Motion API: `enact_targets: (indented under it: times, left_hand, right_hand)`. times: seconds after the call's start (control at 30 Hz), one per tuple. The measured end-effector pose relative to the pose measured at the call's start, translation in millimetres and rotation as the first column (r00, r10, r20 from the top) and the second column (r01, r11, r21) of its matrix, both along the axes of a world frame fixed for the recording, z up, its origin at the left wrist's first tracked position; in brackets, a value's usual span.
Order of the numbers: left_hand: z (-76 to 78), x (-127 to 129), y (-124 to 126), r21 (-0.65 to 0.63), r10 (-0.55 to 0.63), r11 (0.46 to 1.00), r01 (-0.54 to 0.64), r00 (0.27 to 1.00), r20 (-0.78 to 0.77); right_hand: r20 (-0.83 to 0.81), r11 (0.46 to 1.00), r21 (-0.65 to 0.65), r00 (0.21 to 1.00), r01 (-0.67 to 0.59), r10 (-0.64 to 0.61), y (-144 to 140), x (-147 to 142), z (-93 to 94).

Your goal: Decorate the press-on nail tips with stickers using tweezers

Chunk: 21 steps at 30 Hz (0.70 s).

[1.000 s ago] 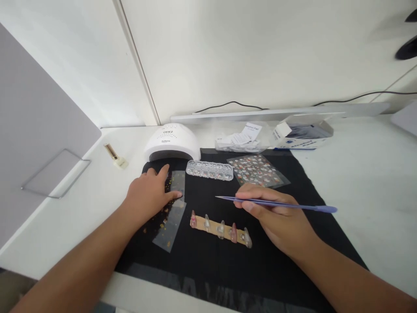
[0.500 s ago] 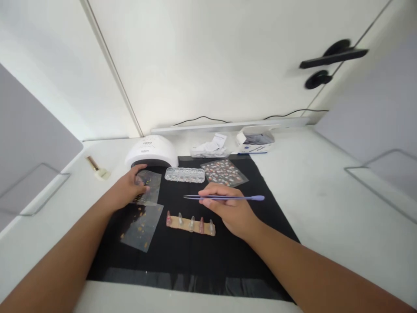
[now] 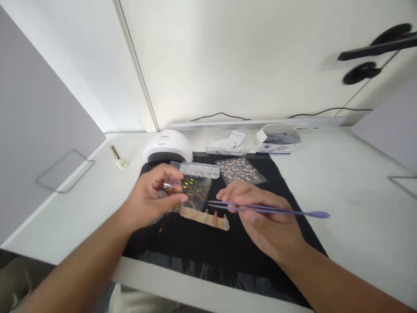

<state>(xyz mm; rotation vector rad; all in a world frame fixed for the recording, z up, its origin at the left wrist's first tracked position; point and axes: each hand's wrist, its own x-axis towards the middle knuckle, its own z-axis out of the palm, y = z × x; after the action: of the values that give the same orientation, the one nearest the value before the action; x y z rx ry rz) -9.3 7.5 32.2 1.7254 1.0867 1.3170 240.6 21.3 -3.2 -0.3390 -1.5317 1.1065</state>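
- The left hand (image 3: 151, 198) pinches a clear sticker sheet (image 3: 193, 191) by its left end, lifted over the middle of the black mat (image 3: 208, 248); the sheet is blurred, so its tilt is hard to tell.
- The right hand (image 3: 263, 221) grips purple tweezers (image 3: 270, 209), tips pointing left, just beside the sheet's right edge.
- A strip of fake nails (image 3: 205, 216) lies on the mat beneath them.
- A clear bead box (image 3: 199, 170) and a second sticker sheet (image 3: 241, 170) sit near the mat's far edge.
- A white nail lamp (image 3: 167, 146) stands at its far left corner.
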Motion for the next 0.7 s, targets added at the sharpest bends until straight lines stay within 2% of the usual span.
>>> enact_targets:
  times: [0.13, 0.23, 0.4, 0.5, 0.7]
  left_hand:
    - [-21.0, 9, -4, 0.062, -0.102, 0.993, 0.101, 0.995, 0.017]
    - [-28.2, 10, -5, 0.116, -0.142, 0.984, 0.138, 0.990, 0.028]
    - [-34.4, 17, -10, 0.178, -0.188, 0.968, 0.175, 0.980, 0.059]
    - [-37.1, 22, -14, 0.165, -0.208, 0.968, 0.188, 0.971, 0.118]
    - [-36.0, 24, -17, 0.123, -0.241, 0.968, 0.218, 0.941, 0.236]
  right_hand:
    - [0.001, 0.999, 0.027, 0.999, -0.042, 0.042, -9, -1, 13.9]
    - [0.026, 0.998, 0.026, 0.998, -0.054, 0.053, -12, -2, 15.7]
    - [0.066, 0.996, 0.088, 0.998, -0.004, -0.002, -16, -5, 12.6]
    - [0.027, 0.997, 0.067, 0.999, 0.038, -0.040, -17, -6, 10.0]
    - [0.061, 0.998, 0.048, 0.997, 0.052, -0.054, -15, -7, 9.3]
